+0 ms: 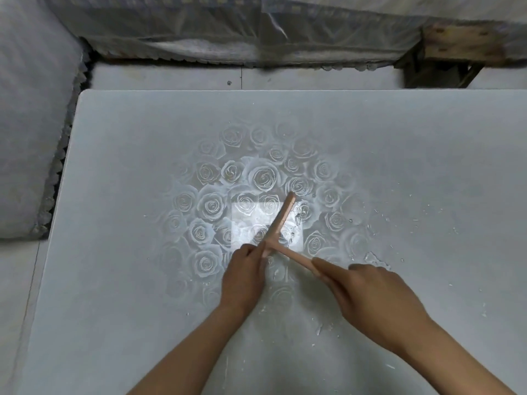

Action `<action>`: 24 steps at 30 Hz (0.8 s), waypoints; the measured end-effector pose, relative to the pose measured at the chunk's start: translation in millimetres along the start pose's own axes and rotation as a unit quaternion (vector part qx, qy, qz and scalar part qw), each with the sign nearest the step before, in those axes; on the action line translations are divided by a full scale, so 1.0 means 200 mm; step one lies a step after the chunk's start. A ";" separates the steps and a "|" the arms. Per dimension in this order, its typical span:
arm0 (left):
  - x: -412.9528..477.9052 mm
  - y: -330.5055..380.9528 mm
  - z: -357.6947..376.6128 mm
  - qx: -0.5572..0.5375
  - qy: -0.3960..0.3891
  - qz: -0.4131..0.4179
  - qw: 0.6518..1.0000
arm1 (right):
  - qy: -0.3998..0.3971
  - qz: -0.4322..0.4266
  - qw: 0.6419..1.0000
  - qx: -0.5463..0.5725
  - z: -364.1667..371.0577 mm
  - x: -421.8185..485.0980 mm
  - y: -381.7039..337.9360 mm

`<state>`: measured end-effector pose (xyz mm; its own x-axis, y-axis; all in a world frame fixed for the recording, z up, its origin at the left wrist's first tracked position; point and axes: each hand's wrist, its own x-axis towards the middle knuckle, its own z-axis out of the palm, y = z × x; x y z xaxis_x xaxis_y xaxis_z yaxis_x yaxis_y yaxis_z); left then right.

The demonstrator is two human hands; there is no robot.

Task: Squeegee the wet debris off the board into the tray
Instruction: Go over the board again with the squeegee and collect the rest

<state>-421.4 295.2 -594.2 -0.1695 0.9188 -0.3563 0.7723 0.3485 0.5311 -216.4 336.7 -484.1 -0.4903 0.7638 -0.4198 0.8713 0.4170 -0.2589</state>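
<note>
A pale pink T-shaped squeegee lies with its blade on the middle of a large white board printed with faint roses. My right hand grips the handle's lower end. My left hand pinches the near end of the blade, where it meets the handle. Wet debris clings beside the blade's right edge, and more white flecks lie scattered to the right and near my wrists. No tray shows in this view.
Grey cushions lie along the board's left edge. Folded sheer fabric hangs behind the board's far edge. A wooden frame stands at the back right. A bright light reflection sits on the board under the blade.
</note>
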 end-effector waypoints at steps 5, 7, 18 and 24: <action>0.09 -0.25 -0.29 0.073 0.079 0.008 0.994 | 0.015 -0.073 0.997 0.023 0.00 0.26 -0.24; 0.13 -0.34 -0.34 0.081 0.071 -0.038 0.993 | 0.005 -0.099 0.995 0.027 0.02 0.37 -0.35; -0.02 0.11 0.18 -0.037 0.059 0.027 0.997 | -0.037 0.031 0.994 0.096 0.05 -0.10 0.21; -0.03 -0.03 -0.05 -0.054 0.078 0.019 0.995 | 0.012 -0.033 0.994 0.103 0.02 -0.03 0.01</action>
<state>-430.2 289.6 -587.9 -0.2413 0.9465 -0.2144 0.7110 0.3228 0.6247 -211.8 330.4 -486.0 -0.5438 0.7504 -0.3758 0.8128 0.3594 -0.4585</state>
